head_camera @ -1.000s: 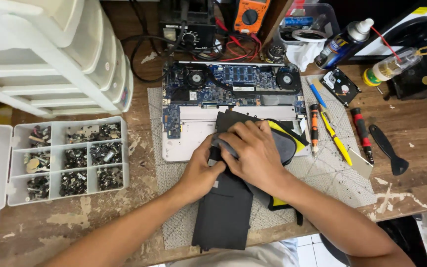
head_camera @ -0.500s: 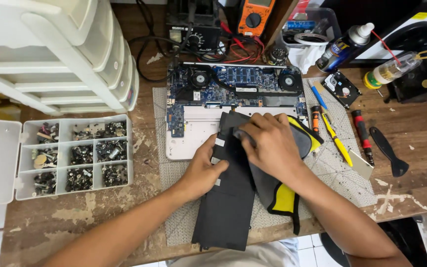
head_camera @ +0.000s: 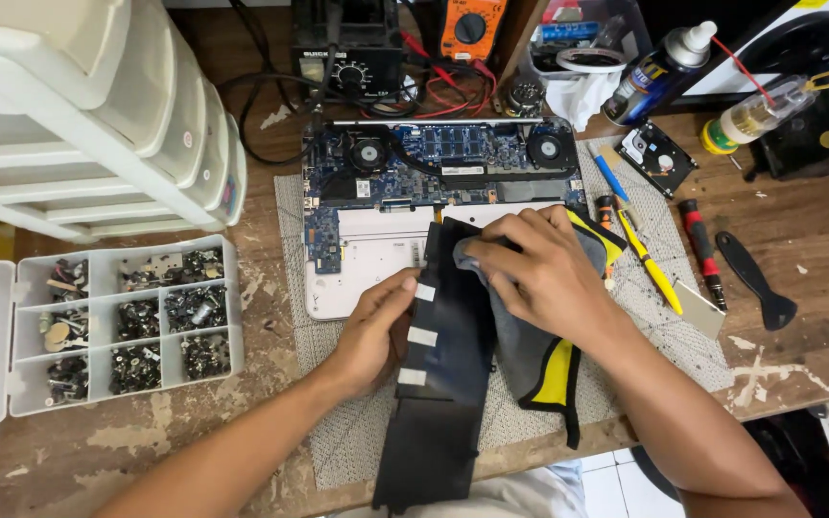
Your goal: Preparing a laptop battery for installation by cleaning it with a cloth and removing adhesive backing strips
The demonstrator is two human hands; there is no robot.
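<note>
Spray can [head_camera: 666,65], blue body with white cap and thin red straw, lies tilted at top right of the wooden tabletop [head_camera: 817,240]; beside it a clear bottle [head_camera: 760,113] with a green-yellow base. Orange multimeter [head_camera: 470,27] and black soldering station [head_camera: 352,53] sit at the top edge. White plastic drawer unit [head_camera: 98,115] top left; clear compartment box [head_camera: 127,321] of dark screws at left.

Flat black battery pack [head_camera: 448,374], matte, three small white tape tabs down its left edge, long axis running near-vertical from the open laptop chassis [head_camera: 376,259] toward me, near end overhanging the tabletop edge. It rests partly on the white chassis, partly on the grey woven mat [head_camera: 338,441].

My left hand [head_camera: 376,331]: fingers curled, pinching the pack's left edge by the top tab. My right hand [head_camera: 539,273]: fingers spread flat, pressing a grey cloth [head_camera: 539,360] with yellow-black trim onto the pack's upper end.

Exposed blue circuit board [head_camera: 453,158] with two round fans above. Yellow pen [head_camera: 650,264], red-handled screwdriver [head_camera: 698,235] and black pry tool [head_camera: 755,278] lie right.
</note>
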